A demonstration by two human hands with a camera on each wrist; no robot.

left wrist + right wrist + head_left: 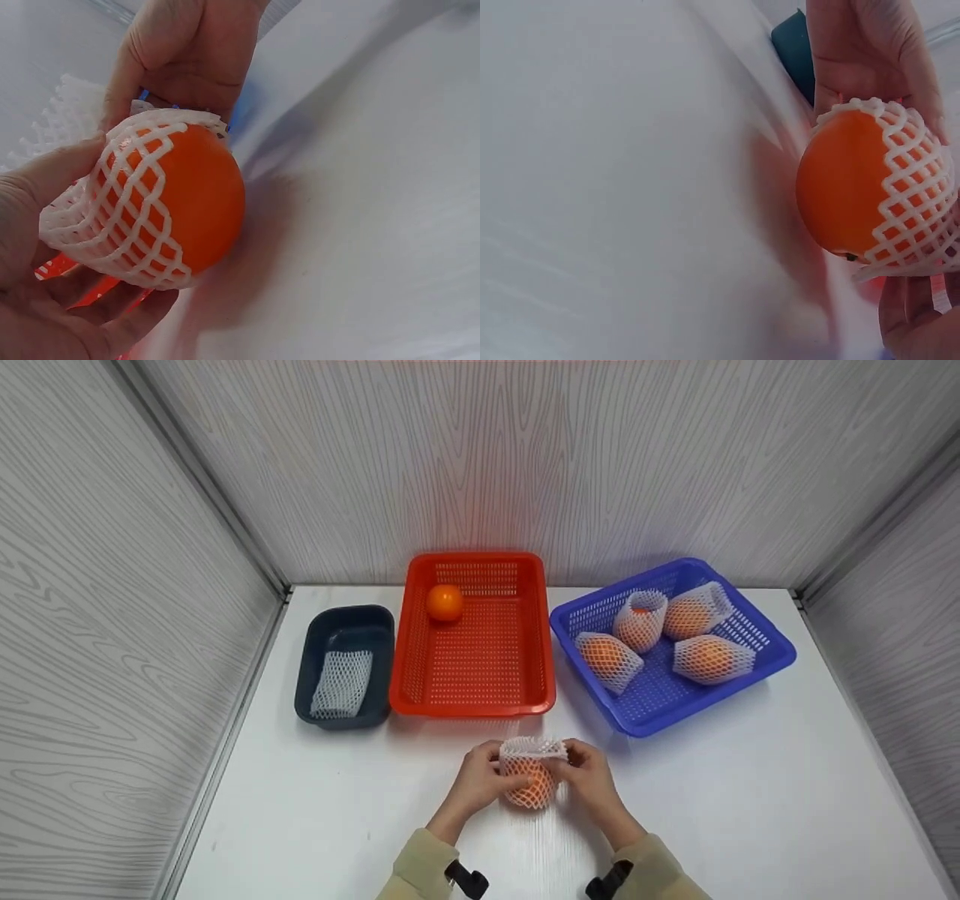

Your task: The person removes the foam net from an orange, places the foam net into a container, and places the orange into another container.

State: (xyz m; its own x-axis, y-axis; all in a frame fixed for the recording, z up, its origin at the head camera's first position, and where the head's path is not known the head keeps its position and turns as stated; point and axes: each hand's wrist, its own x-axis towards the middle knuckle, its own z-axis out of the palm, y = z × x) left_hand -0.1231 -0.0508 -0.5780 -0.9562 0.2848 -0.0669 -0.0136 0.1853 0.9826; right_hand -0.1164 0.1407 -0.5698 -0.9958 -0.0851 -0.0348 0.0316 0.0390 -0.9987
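Observation:
Both hands hold an orange point(210, 202) partly covered by a white foam net sleeve point(534, 747), above the table in front of the red basket. My left hand point(476, 777) grips the sleeve and fruit from the left, its thumb across the netting. From the other side, my right hand point(591, 780) pinches the sleeve near its upper rim. In both wrist views the orange's lower end is bare and bulges out of the mesh; the loose sleeve end extends past the fruit on the far side. Some fingertips are hidden behind the netting.
A red basket point(472, 709) holds one bare orange point(445, 603). To its left, a dark teal bin point(306, 679) contains white foam netting point(342, 684). At right, a blue basket point(652, 726) holds several net-covered oranges point(712, 658). Grey wood-grain panels surround the white table point(300, 825).

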